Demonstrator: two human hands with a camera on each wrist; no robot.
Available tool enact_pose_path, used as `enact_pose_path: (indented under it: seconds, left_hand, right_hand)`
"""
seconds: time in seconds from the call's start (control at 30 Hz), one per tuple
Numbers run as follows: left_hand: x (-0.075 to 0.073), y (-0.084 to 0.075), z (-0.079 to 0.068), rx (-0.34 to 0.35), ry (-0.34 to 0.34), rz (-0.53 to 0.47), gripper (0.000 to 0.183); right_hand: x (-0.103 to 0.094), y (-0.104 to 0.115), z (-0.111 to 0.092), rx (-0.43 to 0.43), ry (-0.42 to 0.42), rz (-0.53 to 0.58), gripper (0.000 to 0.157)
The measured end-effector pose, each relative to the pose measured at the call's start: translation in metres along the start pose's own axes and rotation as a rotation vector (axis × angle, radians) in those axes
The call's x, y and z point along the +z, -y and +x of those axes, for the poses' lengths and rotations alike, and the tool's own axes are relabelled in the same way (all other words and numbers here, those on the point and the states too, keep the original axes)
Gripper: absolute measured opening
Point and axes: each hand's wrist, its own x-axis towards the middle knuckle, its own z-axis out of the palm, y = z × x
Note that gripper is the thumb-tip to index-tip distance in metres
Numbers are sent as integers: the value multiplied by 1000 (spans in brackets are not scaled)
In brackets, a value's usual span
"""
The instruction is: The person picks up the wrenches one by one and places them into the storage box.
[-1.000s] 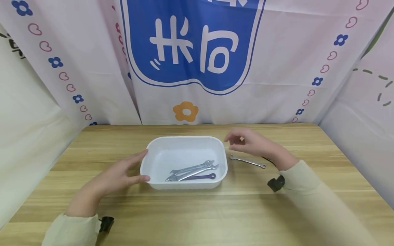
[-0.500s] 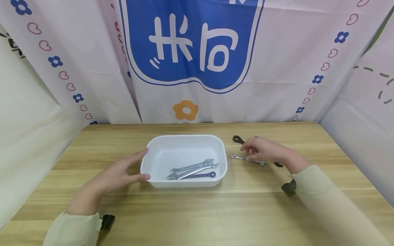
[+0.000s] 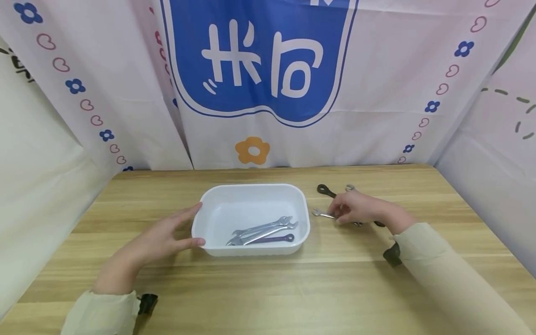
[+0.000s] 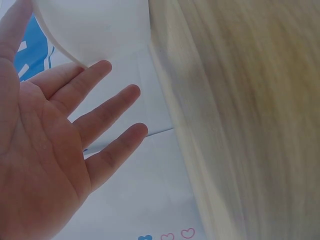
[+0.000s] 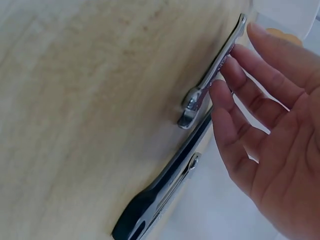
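Note:
Fingers of my left hand (image 3: 165, 235) rest against the left end of a white plastic box (image 3: 303, 204), the thumb at its front corner. The left wrist view shows those fingers straight and spread. Inside the box lie two silver wrenches (image 3: 268, 229) and a purple ring wrench (image 3: 276, 240). To the box's right, my right hand (image 3: 356, 207) pinches a silver open-end wrench (image 3: 322, 213) lying along the table, with thumb and fingertips at its middle. In the right wrist view, curled fingertips meet the shank of this wrench (image 5: 215, 67).
Behind the right hand lie a black ring wrench (image 3: 324, 189) and another silver wrench (image 3: 350, 188), both partly hidden by it. The wooden table (image 3: 268, 293) ends at a printed cloth backdrop (image 3: 377, 139), with cloth at both sides.
My right hand has moved right and down from beside the box's rim to the silver open-end wrench, uncovering the black ring wrench behind. The left hand stays at the box.

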Motion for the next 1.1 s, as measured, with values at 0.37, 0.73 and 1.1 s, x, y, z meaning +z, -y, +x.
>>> enact_pose_path:
  seconds: [0.37,0.73,1.1]
  left_hand:
    - [0,-2,-2,-8,7,-24,90]
    - [-1,-2,-3,-12,8,-12,90]
    - [-2,-2,0,8,-1,-4,90]
  right_hand:
    - [9,5,0,-10,74,35,21]
    - [16,5,0,-66,65,0,13]
    - [17,8,2,-77,88,-52,16]
